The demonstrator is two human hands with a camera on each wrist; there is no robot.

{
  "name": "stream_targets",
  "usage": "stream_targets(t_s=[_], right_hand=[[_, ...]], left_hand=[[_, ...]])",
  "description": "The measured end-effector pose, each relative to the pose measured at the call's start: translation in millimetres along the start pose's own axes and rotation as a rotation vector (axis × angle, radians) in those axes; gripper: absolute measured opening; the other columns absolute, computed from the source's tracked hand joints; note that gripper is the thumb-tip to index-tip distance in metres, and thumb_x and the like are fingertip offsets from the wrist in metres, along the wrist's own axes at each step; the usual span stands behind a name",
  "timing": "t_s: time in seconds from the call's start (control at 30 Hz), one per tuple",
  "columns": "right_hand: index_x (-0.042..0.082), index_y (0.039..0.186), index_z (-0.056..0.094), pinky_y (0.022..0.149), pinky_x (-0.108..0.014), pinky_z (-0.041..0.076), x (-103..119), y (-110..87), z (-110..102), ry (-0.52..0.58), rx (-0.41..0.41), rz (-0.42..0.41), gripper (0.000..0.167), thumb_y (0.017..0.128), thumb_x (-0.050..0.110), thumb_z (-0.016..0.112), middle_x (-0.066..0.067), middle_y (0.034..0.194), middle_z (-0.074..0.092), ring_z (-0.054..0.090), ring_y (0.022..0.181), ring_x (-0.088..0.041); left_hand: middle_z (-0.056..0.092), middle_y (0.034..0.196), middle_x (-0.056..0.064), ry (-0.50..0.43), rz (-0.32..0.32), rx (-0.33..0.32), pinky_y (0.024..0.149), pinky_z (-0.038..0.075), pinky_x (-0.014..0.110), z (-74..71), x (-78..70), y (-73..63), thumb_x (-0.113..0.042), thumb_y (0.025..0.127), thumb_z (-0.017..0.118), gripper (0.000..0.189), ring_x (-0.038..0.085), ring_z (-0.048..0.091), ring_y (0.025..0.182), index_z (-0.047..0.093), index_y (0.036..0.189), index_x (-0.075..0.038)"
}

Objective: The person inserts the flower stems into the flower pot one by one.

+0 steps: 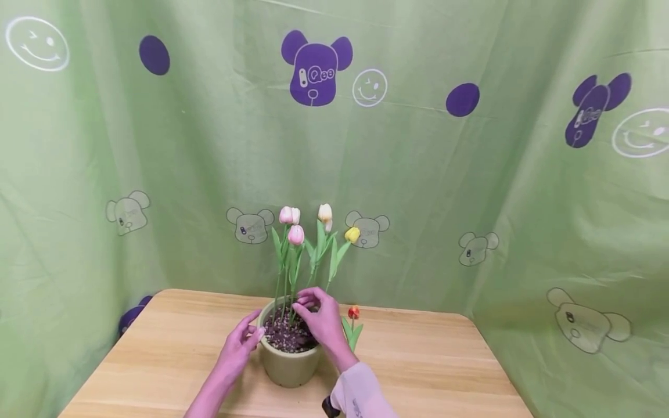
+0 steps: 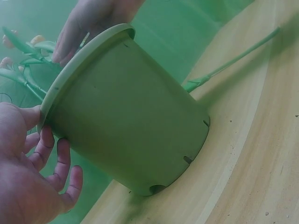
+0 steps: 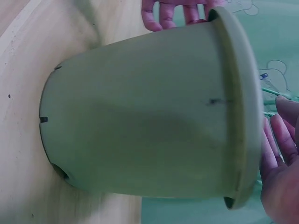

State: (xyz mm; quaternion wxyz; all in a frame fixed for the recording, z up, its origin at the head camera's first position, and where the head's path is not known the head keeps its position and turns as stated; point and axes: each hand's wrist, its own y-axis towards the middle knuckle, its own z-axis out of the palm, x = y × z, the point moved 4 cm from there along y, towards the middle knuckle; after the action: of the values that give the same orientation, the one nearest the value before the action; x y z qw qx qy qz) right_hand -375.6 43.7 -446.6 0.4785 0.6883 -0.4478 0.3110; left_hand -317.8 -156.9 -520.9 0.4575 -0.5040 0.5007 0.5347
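Observation:
A light green flower pot (image 1: 290, 370) filled with dark, pebbly soil stands on the table. Artificial tulips rise from it: pink ones (image 1: 296, 234), a cream one (image 1: 324, 212) and a yellow one (image 1: 352, 234). My left hand (image 1: 237, 347) grips the pot's rim at the left; the left wrist view shows the thumb on the rim and curled fingers beneath. Over the soil, my right hand (image 1: 323, 318) reaches in among the stems, thumb and fingertips close to a pink tulip's stem. Whether they pinch it is unclear. Behind the right forearm shows a red tulip (image 1: 353, 312), outside the pot.
The wooden table (image 1: 418, 360) extends to both sides of the pot. A green curtain (image 1: 407, 174) printed with bear heads and smiley faces hangs behind and at the sides. In the left wrist view, a green stem (image 2: 243, 55) lies beyond the pot.

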Motion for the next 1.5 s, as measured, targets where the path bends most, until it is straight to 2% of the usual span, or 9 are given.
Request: stream_targets(t_s=[0.33, 0.53, 0.77, 0.87, 1.03, 1.33, 1.5], right_hand=[[0.007, 0.115, 0.072, 0.088, -0.027, 0.058, 5, -4.8, -31, 0.015, -0.025, 0.006, 0.029, 0.087, 0.011, 0.081, -0.006, 0.102, 0.074, 0.068, 0.094, -0.016], [0.007, 0.115, 0.072, 0.087, -0.027, 0.057, -5, -12.8, -57, 0.022, -0.061, 0.019, 0.028, 0.089, 0.010, 0.080, -0.011, 0.104, 0.074, 0.068, 0.093, -0.018], [0.004, 0.116, 0.070, 0.080, -0.025, 0.061, -36, -24.8, -90, 0.120, -0.133, 0.116, 0.028, 0.089, 0.004, 0.078, -0.014, 0.107, 0.071, 0.069, 0.092, -0.019], [0.000, 0.118, 0.069, 0.081, -0.028, 0.062, -49, -29.7, -101, 0.167, -0.152, 0.152, 0.030, 0.089, 0.001, 0.077, -0.018, 0.109, 0.070, 0.070, 0.093, -0.019], [-0.004, 0.121, 0.066, 0.082, -0.030, 0.062, -69, -40.9, -114, 0.186, -0.174, 0.202, 0.031, 0.092, 0.000, 0.074, -0.023, 0.113, 0.068, 0.070, 0.092, -0.020], [-0.006, 0.124, 0.063, 0.082, -0.038, 0.063, -107, -66.5, -118, 0.162, -0.150, 0.325, 0.031, 0.095, 0.002, 0.070, -0.022, 0.112, 0.066, 0.072, 0.089, -0.025], [-0.008, 0.126, 0.061, 0.079, -0.040, 0.064, -128, -79.9, -111, 0.088, -0.116, 0.392, 0.036, 0.094, 0.006, 0.072, -0.018, 0.110, 0.066, 0.071, 0.088, -0.029]], left_hand=[[0.064, 0.110, 0.014, -0.006, 0.005, -0.004, 0.090, 0.050, 0.030, 0.2, 0.8, -0.6, -0.018, 0.102, 0.063, 0.059, 0.015, 0.058, 0.092, 0.043, 0.157, -0.014], [0.064, 0.112, 0.015, 0.000, 0.005, -0.006, 0.091, 0.051, 0.031, 0.2, -0.8, -1.7, -0.019, 0.102, 0.063, 0.059, 0.015, 0.058, 0.093, 0.042, 0.157, -0.014], [0.064, 0.114, 0.016, 0.006, 0.007, 0.004, 0.096, 0.051, 0.035, 0.3, -1.2, -1.3, -0.019, 0.103, 0.062, 0.059, 0.016, 0.059, 0.098, 0.041, 0.157, -0.013], [0.064, 0.113, 0.015, 0.010, 0.010, 0.006, 0.097, 0.050, 0.036, 0.1, -1.0, -1.1, -0.019, 0.103, 0.062, 0.059, 0.016, 0.059, 0.098, 0.041, 0.158, -0.013], [0.064, 0.112, 0.015, 0.010, 0.013, 0.007, 0.097, 0.050, 0.037, -0.1, -0.2, -1.0, -0.017, 0.103, 0.062, 0.059, 0.016, 0.060, 0.098, 0.041, 0.158, -0.012], [0.064, 0.113, 0.015, 0.009, 0.009, 0.010, 0.095, 0.050, 0.035, 1.1, -1.2, -1.4, -0.019, 0.103, 0.062, 0.060, 0.016, 0.061, 0.096, 0.040, 0.158, -0.012], [0.064, 0.112, 0.016, 0.004, 0.013, 0.011, 0.096, 0.050, 0.037, 2.2, -1.7, -1.8, -0.019, 0.103, 0.062, 0.059, 0.016, 0.061, 0.097, 0.041, 0.158, -0.012]])
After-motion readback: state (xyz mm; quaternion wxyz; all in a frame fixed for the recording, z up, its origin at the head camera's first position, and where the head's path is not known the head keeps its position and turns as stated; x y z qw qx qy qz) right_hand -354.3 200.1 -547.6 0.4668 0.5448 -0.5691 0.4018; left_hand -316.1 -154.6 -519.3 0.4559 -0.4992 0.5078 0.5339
